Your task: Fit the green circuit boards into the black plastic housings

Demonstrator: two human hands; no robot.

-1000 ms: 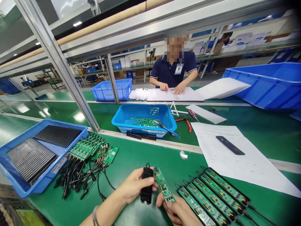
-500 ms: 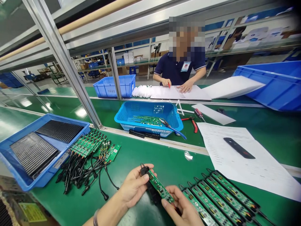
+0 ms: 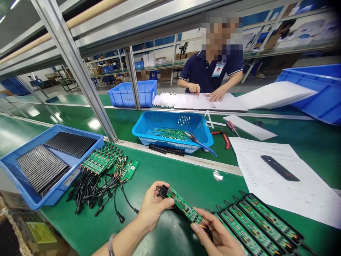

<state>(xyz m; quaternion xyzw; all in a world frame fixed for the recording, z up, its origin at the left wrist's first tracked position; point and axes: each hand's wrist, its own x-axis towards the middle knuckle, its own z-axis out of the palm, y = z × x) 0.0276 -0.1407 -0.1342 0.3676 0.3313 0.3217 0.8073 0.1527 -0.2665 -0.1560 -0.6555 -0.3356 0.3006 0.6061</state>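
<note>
Between my hands, above the green table, is a long green circuit board with dark parts and a small display. My left hand grips its upper end, where a black piece with a loop sits; the thumb presses near the board's edge. My right hand pinches the lower end, by red and yellow wires and a black cable. Most of what lies under the board is hidden. Just right of my right hand, several circuit boards in black housings lie side by side.
At left, a blue tray holds black slatted pieces, beside stacked circuit boards with black cables. Ahead are a blue basket, red-handled pliers, a screwdriver and paper. A person works across the bench.
The camera view has shifted a little. Both hands still hold the board, which is now turned more face-up, showing its display and the wires at its lower end.
</note>
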